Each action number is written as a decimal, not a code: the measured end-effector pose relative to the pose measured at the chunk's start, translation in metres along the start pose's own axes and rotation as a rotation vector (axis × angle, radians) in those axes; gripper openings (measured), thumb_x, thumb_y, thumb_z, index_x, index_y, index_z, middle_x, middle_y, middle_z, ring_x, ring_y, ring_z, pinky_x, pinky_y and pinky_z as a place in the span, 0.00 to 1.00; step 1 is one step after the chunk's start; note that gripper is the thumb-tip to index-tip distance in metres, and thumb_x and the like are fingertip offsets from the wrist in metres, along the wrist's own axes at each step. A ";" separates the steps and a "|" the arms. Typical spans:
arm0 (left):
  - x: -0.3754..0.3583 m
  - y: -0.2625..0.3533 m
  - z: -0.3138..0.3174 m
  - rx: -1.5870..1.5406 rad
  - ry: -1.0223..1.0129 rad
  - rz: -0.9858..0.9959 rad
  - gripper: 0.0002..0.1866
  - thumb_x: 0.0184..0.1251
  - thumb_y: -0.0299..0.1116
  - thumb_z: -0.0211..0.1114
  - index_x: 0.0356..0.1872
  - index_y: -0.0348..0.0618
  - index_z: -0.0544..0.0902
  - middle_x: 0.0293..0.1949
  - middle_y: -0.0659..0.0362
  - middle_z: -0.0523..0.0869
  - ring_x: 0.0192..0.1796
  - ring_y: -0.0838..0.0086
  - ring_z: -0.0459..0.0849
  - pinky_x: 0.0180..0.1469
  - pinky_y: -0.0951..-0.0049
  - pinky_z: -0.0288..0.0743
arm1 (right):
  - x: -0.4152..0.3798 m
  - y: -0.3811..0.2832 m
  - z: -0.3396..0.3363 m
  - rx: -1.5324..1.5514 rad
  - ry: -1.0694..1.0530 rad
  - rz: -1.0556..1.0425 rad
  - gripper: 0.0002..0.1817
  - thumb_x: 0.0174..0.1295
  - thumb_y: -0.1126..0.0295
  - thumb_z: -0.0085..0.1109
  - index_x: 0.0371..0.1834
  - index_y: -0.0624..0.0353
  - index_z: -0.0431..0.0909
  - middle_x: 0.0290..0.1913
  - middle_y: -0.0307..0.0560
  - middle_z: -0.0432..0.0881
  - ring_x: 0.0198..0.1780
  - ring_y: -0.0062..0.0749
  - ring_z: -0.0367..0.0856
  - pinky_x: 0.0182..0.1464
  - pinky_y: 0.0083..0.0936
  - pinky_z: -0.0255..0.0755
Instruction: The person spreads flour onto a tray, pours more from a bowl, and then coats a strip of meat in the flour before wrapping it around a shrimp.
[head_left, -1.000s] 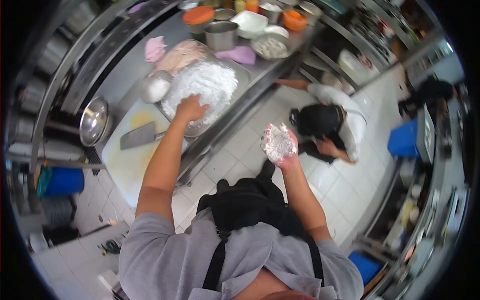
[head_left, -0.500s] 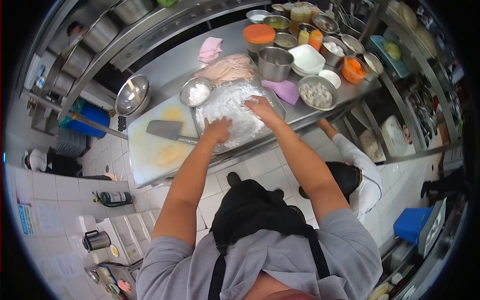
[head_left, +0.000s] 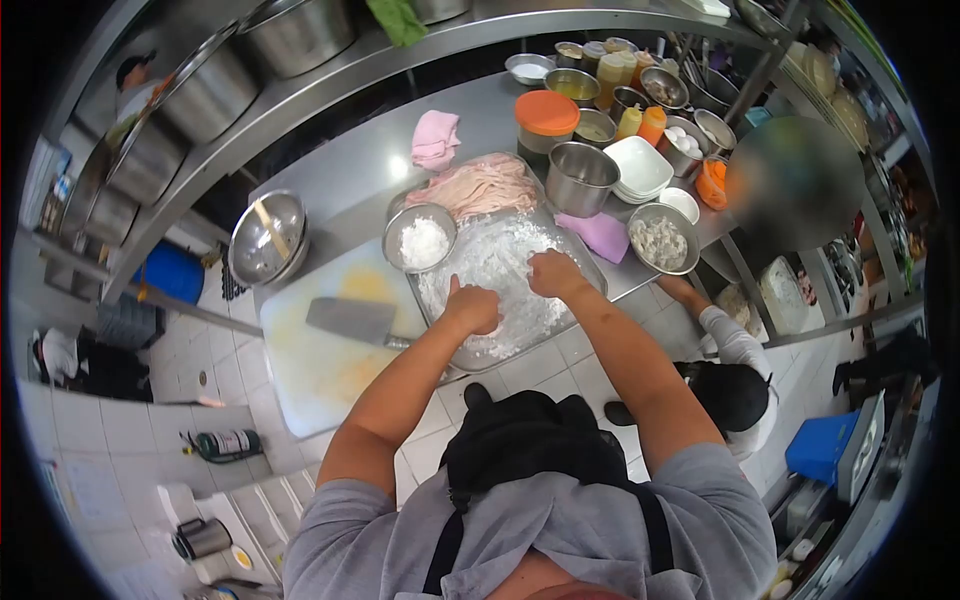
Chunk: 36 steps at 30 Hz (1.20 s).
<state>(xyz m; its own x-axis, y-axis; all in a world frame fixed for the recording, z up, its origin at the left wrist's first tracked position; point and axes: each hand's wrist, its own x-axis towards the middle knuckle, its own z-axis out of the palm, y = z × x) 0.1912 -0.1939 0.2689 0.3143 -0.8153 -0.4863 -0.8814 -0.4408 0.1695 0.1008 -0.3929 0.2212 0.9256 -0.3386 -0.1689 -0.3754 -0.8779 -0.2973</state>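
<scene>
Steel fills the scene first, folks: we have a long counter [head_left: 345, 170] running the breadth of the workspace. Down on it, nearest the body, sits our wide metal tray [head_left: 592, 270], with a cutting board [head_left: 300, 365] just to its left. Across the tray's near part we see white powder [head_left: 500, 250] spread thin and patchy, and at the far end, a heap of pale strips [head_left: 485, 185]! Over left, a mixing bowl [head_left: 248, 262] stands beyond the board. A cleaver [head_left: 352, 320] lies flat on that board, handle towards the tray. Right of the strips, we spot a steel pot [head_left: 582, 195]; at the tray's left edge, a smaller bowl [head_left: 396, 250] with a white mound inside; at the right edge, a purple cloth [head_left: 602, 238]. And now the hands! Right hand [head_left: 557, 273]: fingers curled down at the powder; we can't tell whether they pinch anything. Left hand [head_left: 472, 308]: over the powder, thumb up, fingers bent, their grip hidden from us.
</scene>
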 end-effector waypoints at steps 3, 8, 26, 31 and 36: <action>0.030 -0.015 -0.020 -0.057 0.012 0.082 0.22 0.66 0.50 0.66 0.55 0.49 0.86 0.56 0.50 0.87 0.62 0.56 0.83 0.69 0.38 0.64 | -0.011 -0.006 -0.005 0.059 -0.008 0.054 0.16 0.63 0.60 0.59 0.46 0.58 0.86 0.48 0.61 0.85 0.54 0.52 0.84 0.58 0.45 0.79; 0.093 -0.041 -0.107 -0.218 0.402 0.093 0.22 0.64 0.45 0.68 0.55 0.44 0.84 0.51 0.44 0.88 0.56 0.49 0.86 0.59 0.53 0.79 | -0.003 0.009 0.036 0.012 0.133 -0.029 0.15 0.60 0.64 0.56 0.42 0.59 0.87 0.48 0.62 0.86 0.55 0.53 0.84 0.59 0.43 0.78; 0.305 -0.142 -0.145 0.430 0.371 -0.007 0.09 0.62 0.37 0.68 0.41 0.51 0.89 0.45 0.58 0.91 0.54 0.62 0.88 0.61 0.51 0.68 | -0.019 0.001 0.005 0.132 -0.101 0.039 0.16 0.60 0.70 0.57 0.47 0.63 0.86 0.59 0.52 0.84 0.69 0.45 0.75 0.70 0.41 0.68; 0.289 -0.133 -0.153 0.431 0.317 -0.012 0.09 0.62 0.35 0.67 0.42 0.52 0.89 0.46 0.58 0.91 0.54 0.64 0.88 0.64 0.52 0.65 | -0.013 0.001 0.017 0.195 -0.008 0.054 0.17 0.55 0.71 0.62 0.48 0.63 0.87 0.55 0.53 0.86 0.68 0.45 0.75 0.68 0.41 0.70; 0.281 -0.134 -0.148 0.340 0.426 -0.061 0.10 0.65 0.34 0.66 0.46 0.51 0.88 0.45 0.57 0.91 0.52 0.63 0.89 0.61 0.53 0.68 | -0.012 0.002 0.010 0.185 -0.015 0.036 0.16 0.57 0.70 0.60 0.47 0.62 0.87 0.55 0.53 0.85 0.66 0.45 0.76 0.65 0.42 0.73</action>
<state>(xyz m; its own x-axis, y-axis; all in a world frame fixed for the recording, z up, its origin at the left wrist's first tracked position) 0.4498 -0.4189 0.2363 0.4208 -0.9032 -0.0845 -0.8994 -0.4032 -0.1691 0.0886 -0.3867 0.2130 0.9114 -0.3619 -0.1962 -0.4115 -0.7879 -0.4582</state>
